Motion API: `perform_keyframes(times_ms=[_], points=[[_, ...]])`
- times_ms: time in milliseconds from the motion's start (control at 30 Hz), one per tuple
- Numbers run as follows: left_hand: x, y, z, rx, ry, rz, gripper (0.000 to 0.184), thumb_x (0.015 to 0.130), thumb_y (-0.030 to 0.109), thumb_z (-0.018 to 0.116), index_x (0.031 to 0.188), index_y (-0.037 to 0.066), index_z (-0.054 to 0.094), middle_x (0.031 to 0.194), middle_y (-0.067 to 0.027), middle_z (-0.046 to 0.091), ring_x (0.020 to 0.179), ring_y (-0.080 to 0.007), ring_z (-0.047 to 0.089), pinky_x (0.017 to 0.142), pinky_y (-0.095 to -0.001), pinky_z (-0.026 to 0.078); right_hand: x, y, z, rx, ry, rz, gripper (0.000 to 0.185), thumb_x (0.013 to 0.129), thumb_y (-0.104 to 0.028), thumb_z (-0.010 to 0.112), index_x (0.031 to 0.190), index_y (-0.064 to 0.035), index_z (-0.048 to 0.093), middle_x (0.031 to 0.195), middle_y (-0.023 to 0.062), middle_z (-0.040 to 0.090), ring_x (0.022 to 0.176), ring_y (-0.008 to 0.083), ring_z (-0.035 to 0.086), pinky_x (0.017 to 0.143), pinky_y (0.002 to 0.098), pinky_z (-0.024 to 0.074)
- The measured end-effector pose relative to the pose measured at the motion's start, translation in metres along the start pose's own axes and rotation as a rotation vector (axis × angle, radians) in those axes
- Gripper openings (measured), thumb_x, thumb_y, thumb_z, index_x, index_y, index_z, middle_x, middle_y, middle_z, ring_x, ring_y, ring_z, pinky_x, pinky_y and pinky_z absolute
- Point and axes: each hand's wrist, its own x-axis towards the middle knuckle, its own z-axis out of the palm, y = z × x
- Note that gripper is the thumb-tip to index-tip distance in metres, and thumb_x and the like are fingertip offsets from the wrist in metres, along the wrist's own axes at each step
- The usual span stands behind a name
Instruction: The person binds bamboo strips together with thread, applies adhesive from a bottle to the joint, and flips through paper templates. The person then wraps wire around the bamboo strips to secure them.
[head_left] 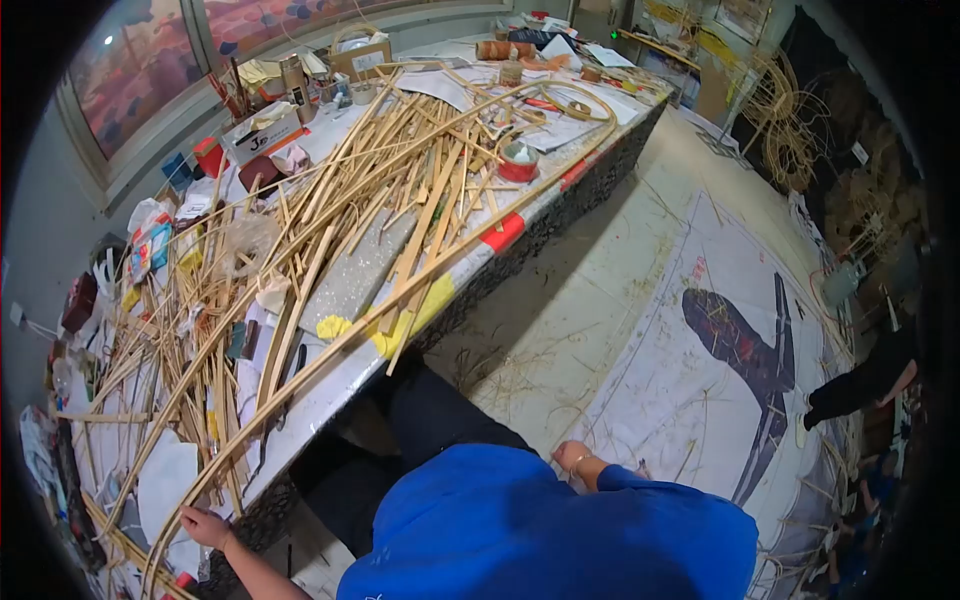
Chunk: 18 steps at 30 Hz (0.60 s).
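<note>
My left hand point(205, 527) is at the table's near left end, its fingers closed on a long bamboo strip point(330, 358). This strip runs along the table's front edge and bends round in a loop at the far end. Beside my body on the right, my right hand point(571, 455) looks curled closed, with a bracelet at the wrist; what it holds, if anything, is hidden. A heap of loose bamboo strips point(345, 180) covers much of the table, around a grey speckled board point(362, 272).
A red tape roll point(517, 162) lies on the long table point(315, 382). Boxes and bags crowd its wall side. On the floor, a large printed sheet point(640, 400) bears a dark figure and bamboo scraps. Coiled strips point(785, 120) hang at the right, near another person's leg point(850, 385).
</note>
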Motion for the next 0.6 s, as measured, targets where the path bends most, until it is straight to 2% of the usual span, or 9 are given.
perform_keyframes(times_ms=[33,67,167,200,300,367,433,533,600], points=[[-0.001,0.002,0.001,0.038,0.017,0.047,0.04,0.095,0.033,0.047,0.065,0.008,0.039,0.053,0.0027,0.033,0.046,-0.0078,0.031,0.041,-0.0253,0.027,-0.011,-0.009,-0.014,-0.058,-0.043,-0.069,0.039,0.083,-0.037,0.048,0.093,-0.0043,0.067,0.098,0.0203,0.063,0.093,0.0357,0.06,0.084,0.043,0.0456],[0.003,-0.003,-0.003,0.122,-0.002,0.01,0.043,0.093,0.036,0.047,0.066,0.004,0.043,0.054,-0.002,0.041,0.049,-0.0132,0.037,0.046,-0.0296,0.034,0.015,0.005,0.004,-0.075,0.0,-0.008,0.043,0.087,-0.04,0.045,0.09,-0.0037,0.067,0.095,0.0181,0.064,0.09,0.0358,0.06,0.083,0.0434,0.046],[0.002,0.007,-0.004,0.328,0.089,0.108,0.046,0.092,0.04,0.047,0.073,-0.002,0.053,0.062,-0.0103,0.053,0.056,-0.0222,0.045,0.056,-0.0358,0.04,0.045,-0.002,-0.013,0.099,0.251,0.035,0.05,0.087,-0.048,0.043,0.079,-0.004,0.065,0.084,0.0204,0.064,0.081,0.0377,0.06,0.075,0.0455,0.0467],[0.011,-0.007,-0.007,0.381,0.053,0.03,0.049,0.088,0.044,0.046,0.083,-0.003,0.06,0.08,-0.0188,0.062,0.071,-0.036,0.054,0.069,-0.0424,0.041,0.047,-0.019,-0.032,0.281,0.337,0.052,0.051,0.087,-0.048,0.045,0.074,-0.0029,0.065,0.08,0.0218,0.063,0.08,0.0386,0.06,0.073,0.046,0.046],[0.009,0.004,-0.007,0.431,0.013,-0.053,0.049,0.088,0.044,0.046,0.082,-0.002,0.06,0.078,-0.0183,0.061,0.07,-0.0356,0.054,0.07,-0.0419,0.042,0.062,-0.084,-0.061,0.667,0.574,0.084,0.05,0.084,-0.05,0.052,0.092,-0.0019,0.065,0.084,0.0193,0.064,0.081,0.0354,0.061,0.074,0.042,0.0467],[0.007,0.006,-0.006,0.421,0.05,-0.019,0.051,0.09,0.043,0.046,0.087,-0.005,0.062,0.08,-0.019,0.062,0.068,-0.0302,0.053,0.068,-0.0383,0.043,0.032,-0.147,-0.102,0.962,0.425,-0.051,0.055,0.081,-0.048,0.056,0.105,0.0019,0.061,0.106,0.0218,0.059,0.101,0.0369,0.055,0.086,0.0438,0.0426],[0.008,0.003,-0.008,0.413,0.084,0.031,0.051,0.09,0.042,0.045,0.087,-0.005,0.062,0.08,-0.0188,0.062,0.068,-0.0299,0.054,0.068,-0.0381,0.043,0.027,-0.18,-0.093,0.406,0.567,0.096,0.057,0.08,-0.041,0.06,0.119,0.0,0.052,0.124,0.0201,0.048,0.112,0.0366,0.046,0.092,0.0459,0.0368],[0.017,-0.006,-0.009,0.384,0.105,-0.03,0.051,0.088,0.044,0.046,0.081,-0.004,0.063,0.079,-0.0182,0.064,0.068,-0.0327,0.055,0.066,-0.0418,0.043,-0.008,-0.146,-0.104,0.242,0.851,-0.259,0.057,0.076,-0.034,0.063,0.123,-0.005,0.047,0.133,0.016,0.037,0.116,0.034,0.04,0.096,0.0463,0.0318],[0.013,0.005,-0.007,0.434,0.127,0.0,0.052,0.087,0.044,0.046,0.08,-0.004,0.063,0.079,-0.0191,0.064,0.066,-0.0332,0.055,0.066,-0.0417,0.044,-0.019,-0.133,-0.102,0.249,0.854,-0.426,0.049,0.074,-0.03,0.064,0.116,-0.0063,0.052,0.127,0.0143,0.043,0.114,0.032,0.042,0.096,0.045,0.0314]])
